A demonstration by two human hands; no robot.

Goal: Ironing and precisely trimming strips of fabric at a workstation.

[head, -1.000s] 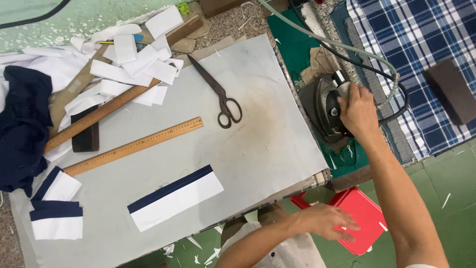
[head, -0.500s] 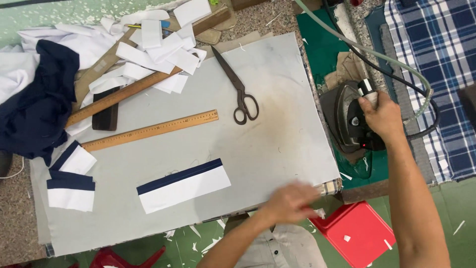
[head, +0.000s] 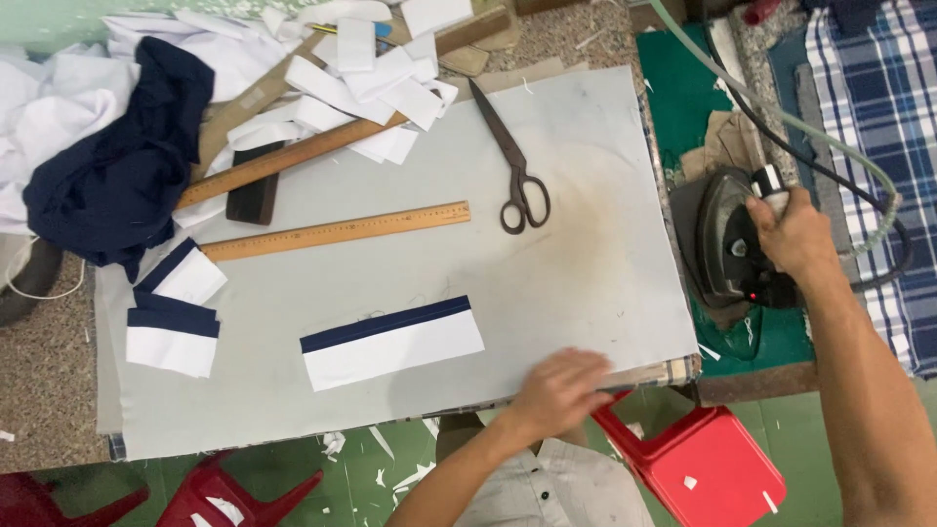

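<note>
While gripped, black iron (head: 730, 239) (dark-soled) sits — flat.

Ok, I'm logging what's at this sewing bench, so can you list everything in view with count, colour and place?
Pressing pad: one, pale grey, covers the table middle.
Navy-edged white strip: one, on the pad's near side.
Smaller navy-and-white pieces: two or more, pad's left edge.
Wooden ruler: one, tan, mid pad.
Scissors: one pair, dark, closed, right of the ruler.
Wooden stick: one, brown, upper left.
White fabric scraps: many, top.
Navy cloth: one bundle, far left.
Iron: one, black, on green cloth.
Plaid cloth: one, blue-white, far right.
Red stools: two or three, floor.
Left hand: flat on the pad's near edge.
Right hand: grips the iron's handle.
</note>
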